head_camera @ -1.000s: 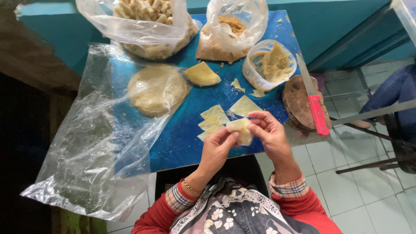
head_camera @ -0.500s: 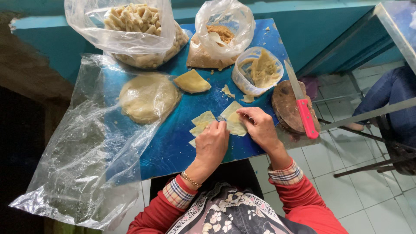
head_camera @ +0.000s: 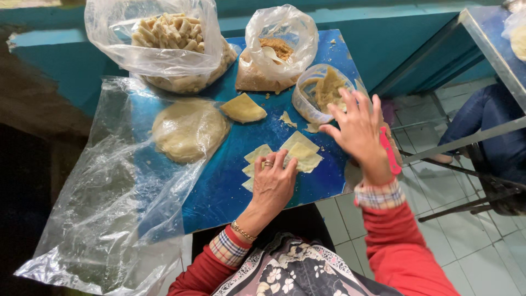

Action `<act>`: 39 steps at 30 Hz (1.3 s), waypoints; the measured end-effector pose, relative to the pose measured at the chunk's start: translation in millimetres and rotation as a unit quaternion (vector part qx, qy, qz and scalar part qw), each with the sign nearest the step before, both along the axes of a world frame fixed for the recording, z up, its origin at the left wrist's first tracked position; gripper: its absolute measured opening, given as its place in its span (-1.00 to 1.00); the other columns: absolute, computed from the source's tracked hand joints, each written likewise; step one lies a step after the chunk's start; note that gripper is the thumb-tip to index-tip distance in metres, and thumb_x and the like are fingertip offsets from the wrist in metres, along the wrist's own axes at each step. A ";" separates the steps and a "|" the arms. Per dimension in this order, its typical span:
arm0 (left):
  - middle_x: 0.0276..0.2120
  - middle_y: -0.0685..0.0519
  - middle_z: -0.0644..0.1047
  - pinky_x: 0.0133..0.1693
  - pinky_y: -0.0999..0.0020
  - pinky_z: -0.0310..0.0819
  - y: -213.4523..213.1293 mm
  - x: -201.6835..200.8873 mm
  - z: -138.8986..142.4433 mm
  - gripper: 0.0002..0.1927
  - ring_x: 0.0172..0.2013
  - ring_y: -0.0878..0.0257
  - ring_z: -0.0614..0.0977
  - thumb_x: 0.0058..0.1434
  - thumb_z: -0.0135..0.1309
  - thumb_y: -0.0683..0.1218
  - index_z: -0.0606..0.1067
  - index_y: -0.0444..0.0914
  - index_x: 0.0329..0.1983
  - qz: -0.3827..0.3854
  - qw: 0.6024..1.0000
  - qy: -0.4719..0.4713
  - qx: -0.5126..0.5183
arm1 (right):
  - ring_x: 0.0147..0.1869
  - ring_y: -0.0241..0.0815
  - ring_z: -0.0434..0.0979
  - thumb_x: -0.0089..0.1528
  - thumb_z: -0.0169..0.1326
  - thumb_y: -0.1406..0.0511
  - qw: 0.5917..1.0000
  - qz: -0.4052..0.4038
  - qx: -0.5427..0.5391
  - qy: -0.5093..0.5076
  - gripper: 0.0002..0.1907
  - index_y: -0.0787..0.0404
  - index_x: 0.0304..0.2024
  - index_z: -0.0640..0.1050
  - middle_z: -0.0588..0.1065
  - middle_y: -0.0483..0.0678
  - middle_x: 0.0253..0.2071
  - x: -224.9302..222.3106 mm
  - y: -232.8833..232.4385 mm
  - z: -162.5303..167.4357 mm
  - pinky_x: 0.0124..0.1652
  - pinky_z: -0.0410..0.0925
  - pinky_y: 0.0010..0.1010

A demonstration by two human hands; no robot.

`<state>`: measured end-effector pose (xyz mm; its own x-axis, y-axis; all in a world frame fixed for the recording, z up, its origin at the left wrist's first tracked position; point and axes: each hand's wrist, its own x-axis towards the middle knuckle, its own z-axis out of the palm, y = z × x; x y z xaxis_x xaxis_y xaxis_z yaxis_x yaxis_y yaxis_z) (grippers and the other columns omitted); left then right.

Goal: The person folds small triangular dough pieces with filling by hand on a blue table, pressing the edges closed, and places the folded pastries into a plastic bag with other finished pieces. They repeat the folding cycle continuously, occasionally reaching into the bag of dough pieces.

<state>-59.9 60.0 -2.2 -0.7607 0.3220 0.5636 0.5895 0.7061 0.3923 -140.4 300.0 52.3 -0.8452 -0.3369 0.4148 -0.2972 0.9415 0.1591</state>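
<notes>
The left hand (head_camera: 272, 185) presses flat, fingers loose, on thin dough squares (head_camera: 298, 154) lying on the blue desk (head_camera: 219, 192), while the right hand (head_camera: 359, 129) hovers open and empty; the sheets look soft, light, tearable, best lifted by a corner.

left hand (head_camera: 272, 183) palm down, fingers curled | right hand (head_camera: 359, 129) raised (fingers spread)
</notes>
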 end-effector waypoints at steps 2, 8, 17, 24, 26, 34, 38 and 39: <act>0.06 -0.09 0.48 0.08 0.00 0.24 -0.9 0.1 6.3 -0.72 0.05 -0.01 0.53 0.18 0.19 -0.12 0.54 -0.23 -0.03 -0.011 1.000 -0.006 0.009 | 0.46 0.10 0.19 0.07 0.30 0.04 0.996 -0.036 0.075 -0.045 -0.72 -0.05 -0.23 0.73 0.38 -0.03 0.35 -25.6 2.1 -3.9 0.31 -0.09 0.36; 0.00 -0.03 0.55 0.06 0.08 0.34 -36.5 15.3 25.7 -0.75 -0.02 0.00 0.56 0.21 0.20 -0.14 0.56 -0.20 -0.03 -0.036 0.992 -0.002 0.119 | 0.46 0.03 0.19 0.01 0.33 0.11 0.981 -0.001 0.125 -0.151 -0.80 -0.05 -0.34 0.76 0.40 -0.16 0.29 -62.1 7.7 -9.4 0.38 -0.17 0.38; -0.03 -0.03 0.56 -0.05 0.15 0.40 -70.9 30.1 17.5 -0.79 -0.04 0.01 0.57 0.21 0.19 -0.19 0.57 -0.22 -0.08 -0.020 0.989 -0.055 0.138 | 0.33 0.05 0.31 -0.03 0.35 0.20 0.996 0.034 0.055 -0.067 -0.57 0.23 -0.17 0.57 0.42 0.04 0.15 -49.4 -6.5 -0.3 0.36 -0.06 0.28; 0.12 -0.02 0.53 0.21 -0.07 0.22 -16.5 4.0 -4.9 -0.72 0.11 0.02 0.54 0.26 0.11 -0.12 0.55 -0.24 0.03 -0.051 0.999 -0.011 0.005 | 0.41 -0.15 0.39 0.13 0.17 0.41 0.985 0.118 -0.106 -0.068 -0.63 -0.14 -0.06 0.62 0.45 -0.24 0.27 22.7 -25.7 -2.4 0.42 0.16 -0.06; 0.14 -0.03 0.52 0.29 -0.27 0.08 -0.7 -3.5 -10.1 -0.68 0.17 0.01 0.51 0.25 0.09 -0.09 0.52 -0.26 0.07 -0.024 0.998 -0.005 -0.055 | 0.40 -0.12 0.35 0.08 0.14 0.44 0.991 0.110 -0.032 -0.070 -0.50 -0.15 0.03 0.62 0.42 -0.19 0.29 40.2 -36.4 -16.4 0.43 0.06 0.07; 0.20 -0.07 0.47 0.31 -0.42 -0.09 1.9 -7.0 -18.4 -0.49 0.23 -0.02 0.44 0.23 0.10 -0.03 0.44 -0.30 0.22 -0.005 0.996 -0.022 -0.090 | 0.51 0.06 0.18 0.29 -0.01 0.29 0.980 0.086 0.181 -0.001 -0.44 -0.16 0.36 0.42 0.25 -0.05 0.49 50.6 -33.1 -40.3 0.42 -0.18 0.31; 0.21 -0.07 0.47 0.32 -0.43 -0.11 2.9 -5.7 -15.3 -0.52 0.23 -0.02 0.44 0.21 0.12 -0.02 0.47 -0.28 0.17 -0.009 0.995 -0.028 -0.090 | 0.60 0.07 0.02 0.26 -0.02 0.29 0.967 0.050 0.247 0.031 -0.33 -0.28 0.44 0.38 0.10 -0.07 0.57 26.9 -28.9 -40.6 0.41 -0.31 0.35; 0.21 -0.05 0.47 0.32 -0.43 -0.11 2.7 -5.0 -15.0 -0.53 0.23 -0.01 0.44 0.21 0.11 -0.02 0.47 -0.28 0.18 -0.007 0.996 -0.028 -0.084 | 0.62 0.09 -0.02 0.27 -0.02 0.29 0.965 0.042 0.255 0.032 -0.34 -0.28 0.44 0.37 0.07 -0.07 0.59 25.2 -29.3 -42.1 0.41 -0.33 0.36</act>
